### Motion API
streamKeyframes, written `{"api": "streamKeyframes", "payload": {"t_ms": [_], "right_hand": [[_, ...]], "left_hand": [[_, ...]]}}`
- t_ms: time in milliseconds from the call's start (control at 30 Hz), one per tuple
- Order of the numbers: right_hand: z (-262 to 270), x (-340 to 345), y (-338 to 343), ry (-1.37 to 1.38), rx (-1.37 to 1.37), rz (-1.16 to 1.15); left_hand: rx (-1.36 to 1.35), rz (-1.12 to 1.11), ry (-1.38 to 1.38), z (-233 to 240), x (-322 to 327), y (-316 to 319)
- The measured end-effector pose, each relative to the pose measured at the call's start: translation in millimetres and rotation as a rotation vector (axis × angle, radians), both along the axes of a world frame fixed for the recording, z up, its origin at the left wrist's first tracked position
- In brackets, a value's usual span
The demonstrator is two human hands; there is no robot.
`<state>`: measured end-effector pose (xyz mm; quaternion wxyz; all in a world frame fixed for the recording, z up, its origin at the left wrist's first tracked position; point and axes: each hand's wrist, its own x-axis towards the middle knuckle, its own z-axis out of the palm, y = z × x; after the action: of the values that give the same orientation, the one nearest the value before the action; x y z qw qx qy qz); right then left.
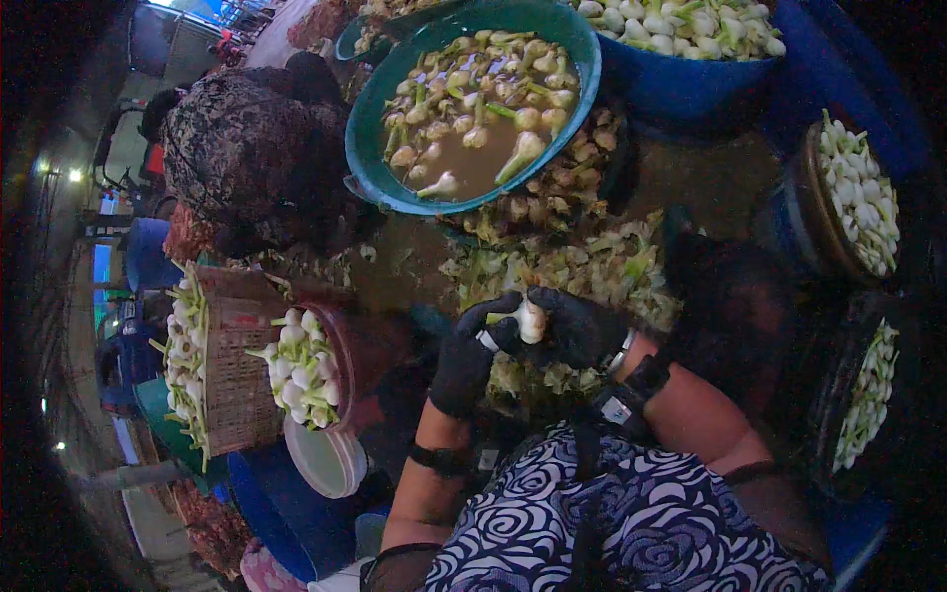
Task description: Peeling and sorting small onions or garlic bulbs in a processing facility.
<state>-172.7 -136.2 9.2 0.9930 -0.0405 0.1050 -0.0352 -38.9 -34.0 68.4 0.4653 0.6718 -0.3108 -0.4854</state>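
A garlic bulb [531, 323] with a short green stem is held between my two black-gloved hands, over a heap of pale peelings [570, 270]. My left hand [473, 340] grips it from the stem side, its thumb and fingers around it. My right hand [581, 329] has its fingertips against the bulb's other side. Ahead stands a green basin [355, 159] of murky water with unpeeled bulbs [476, 137] floating in it. Dark, wet-looking bulbs and skins [584, 170] lie beneath the basin's near edge. Whether my right hand also grips a small tool cannot be made out.
To the left stand a woven basket [240, 355] and a pink bucket [346, 370] of white bulbs, above a pale tub [329, 462]. A blue tub [688, 81] and more full containers [810, 200] stand on the right. Another person [251, 155] sits close by at the upper left.
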Motion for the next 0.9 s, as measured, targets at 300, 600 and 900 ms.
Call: {"api": "streamKeyframes", "payload": {"t_ms": [300, 600, 900], "right_hand": [[-2.6, -17.3, -30.4, 0.483, -1.425, -0.58], [-0.5, -1.1, -13.8, 0.389, -1.671, -0.192], [-11.6, -16.3, -37.1, 0.543, -1.537, -0.533]], "left_hand": [[-0.063, -0.14, -0.838, -13.2, 39.7, 15.3], [-0.125, 0.109, -0.146, -31.1, 15.3, 6.4], [-0.07, 0.39, 0.718, -30.0, 13.1, 18.4]]}}
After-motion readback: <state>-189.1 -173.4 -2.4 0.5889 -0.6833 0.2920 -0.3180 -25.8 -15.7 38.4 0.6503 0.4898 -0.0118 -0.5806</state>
